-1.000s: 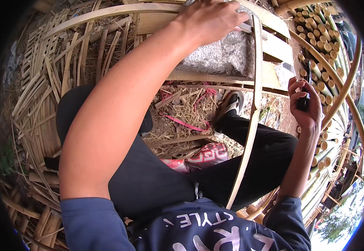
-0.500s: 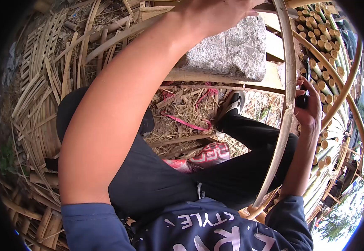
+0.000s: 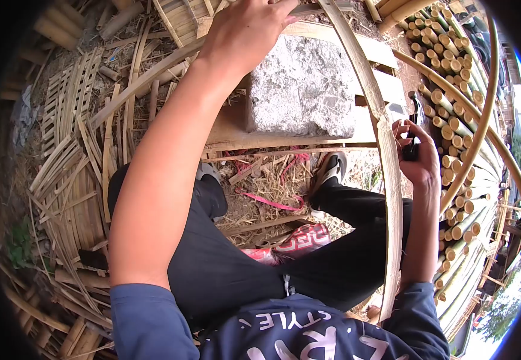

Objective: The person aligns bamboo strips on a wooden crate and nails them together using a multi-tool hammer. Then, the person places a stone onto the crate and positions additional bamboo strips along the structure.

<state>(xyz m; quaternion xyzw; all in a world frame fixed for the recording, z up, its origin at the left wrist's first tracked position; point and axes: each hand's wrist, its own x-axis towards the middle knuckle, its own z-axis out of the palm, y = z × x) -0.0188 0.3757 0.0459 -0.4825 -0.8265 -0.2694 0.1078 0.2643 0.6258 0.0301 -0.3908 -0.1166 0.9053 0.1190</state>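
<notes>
My left hand (image 3: 245,33) is at the top of the head view, beyond the concrete block (image 3: 302,87). Its fingers are curled, and a flat grey-brown piece (image 3: 323,8) extends from them under a long bamboo strip (image 3: 385,156); their exact grip is hidden by the frame edge. The strip runs from the top edge, past the block's right side, down to my lap. Just right of it, my right hand (image 3: 421,159) is closed around a black-handled tool (image 3: 412,150), whose working end I cannot make out clearly.
The block rests on a wooden bench (image 3: 230,129). Split bamboo pieces (image 3: 71,180) litter the ground at left. Stacked bamboo poles (image 3: 452,126) and curved poles (image 3: 485,114) are at right. Pink ribbon (image 3: 272,201) and a red-and-white sack (image 3: 299,240) lie between my legs.
The view has shifted, showing more of the bench and block. My left hand and the upper part of the bamboo strip appear further left. The right hand keeps its hold on the black-handled tool.
</notes>
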